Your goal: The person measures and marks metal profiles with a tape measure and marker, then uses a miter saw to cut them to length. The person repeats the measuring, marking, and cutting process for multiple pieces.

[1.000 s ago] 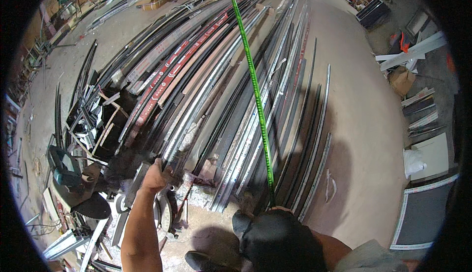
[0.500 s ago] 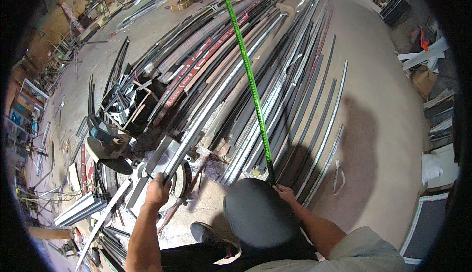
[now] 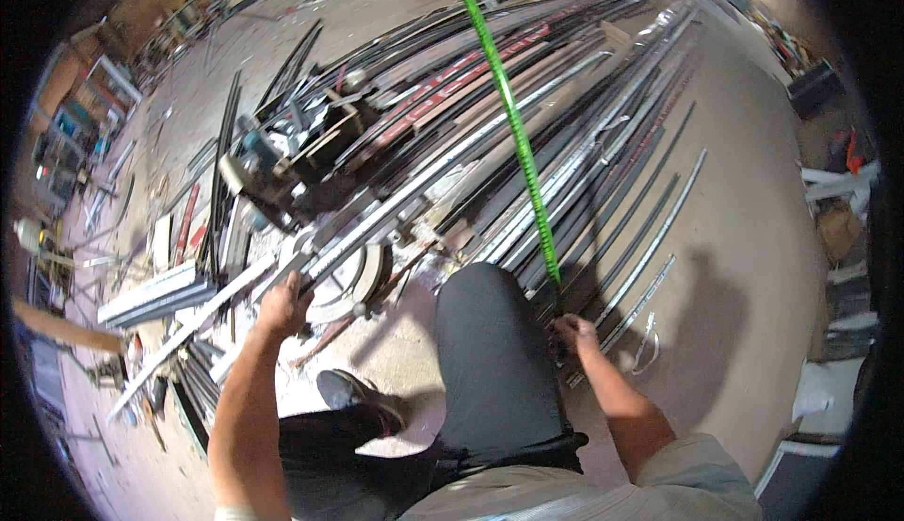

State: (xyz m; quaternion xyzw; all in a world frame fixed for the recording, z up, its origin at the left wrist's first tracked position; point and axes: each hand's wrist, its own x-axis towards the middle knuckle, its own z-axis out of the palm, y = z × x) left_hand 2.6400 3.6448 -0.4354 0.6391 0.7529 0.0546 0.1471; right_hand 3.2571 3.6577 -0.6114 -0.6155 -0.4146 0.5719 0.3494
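Note:
My left hand is closed around the near end of a long silver metal profile, which lies across the round base of a cut-off saw. The saw's dark head sits just left of the profile. To the right of my bent knee, my right hand is closed at the lower end of a bright green tape measure. Its blade is drawn out far ahead, slanting over the floor stock. A dark part in the right hand is too shadowed to make out.
Many long metal profiles lie side by side on the floor ahead. Pale offcuts are piled left of the saw. A thin white loop lies to the right. Panels and scrap line the right side.
The whole view has shifted, so the scene sits farther right. My right hand now appears farther from my knee, still holding the tape measure. My left hand keeps its grip on the profile.

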